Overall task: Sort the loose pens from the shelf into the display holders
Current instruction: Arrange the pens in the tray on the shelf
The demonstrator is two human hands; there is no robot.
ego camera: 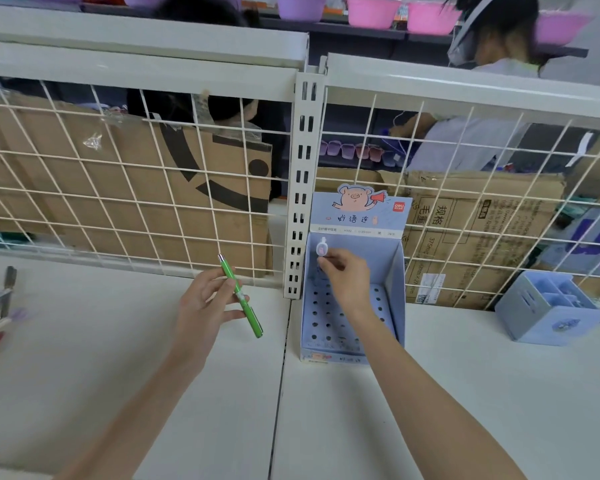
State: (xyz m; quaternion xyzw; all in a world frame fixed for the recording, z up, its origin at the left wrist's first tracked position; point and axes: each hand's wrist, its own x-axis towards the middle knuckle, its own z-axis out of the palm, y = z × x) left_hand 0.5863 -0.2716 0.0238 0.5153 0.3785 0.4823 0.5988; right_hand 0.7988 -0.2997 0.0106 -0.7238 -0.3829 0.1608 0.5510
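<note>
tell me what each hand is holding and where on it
The left hand pinches a green pen around mid-barrel. The right hand pinches a pale pen just under its charm top, over the blue display holder.

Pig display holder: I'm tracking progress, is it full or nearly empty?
Nearly empty: the pig display holder shows rows of open holes; only the right hand holds one pen there.

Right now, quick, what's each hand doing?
Left hand: holding a green pen above the shelf.
Right hand: pinching a pig-topped pen over the blue display holder.
</note>
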